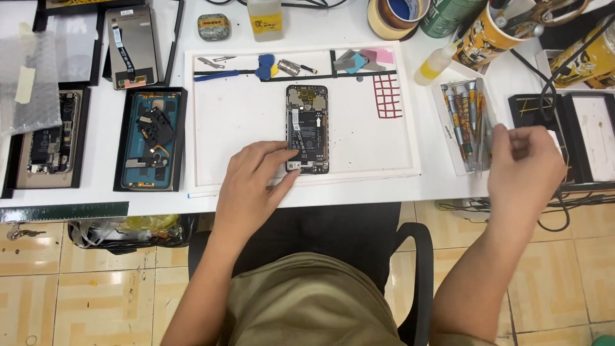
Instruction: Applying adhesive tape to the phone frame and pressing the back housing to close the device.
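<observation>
Head view: opened black smartphone with exposed battery and circuit boards (307, 129) lies upright at frame centre on a white work mat (243, 128). Left hand (251, 182), fingers loosely spread, touches its lower left edge, gripping nothing. Right hand (525, 163), middle right, well apart, curled beside a clear screwdriver tray (462, 125); hold unclear.

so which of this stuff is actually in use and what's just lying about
In use:
- opened phone on the white work mat, touched by the left hand
- screwdriver tray, by the right hand

Lying about:
- tape rolls
- squeeze bottle
- phone in black tray
- detached screen
</observation>
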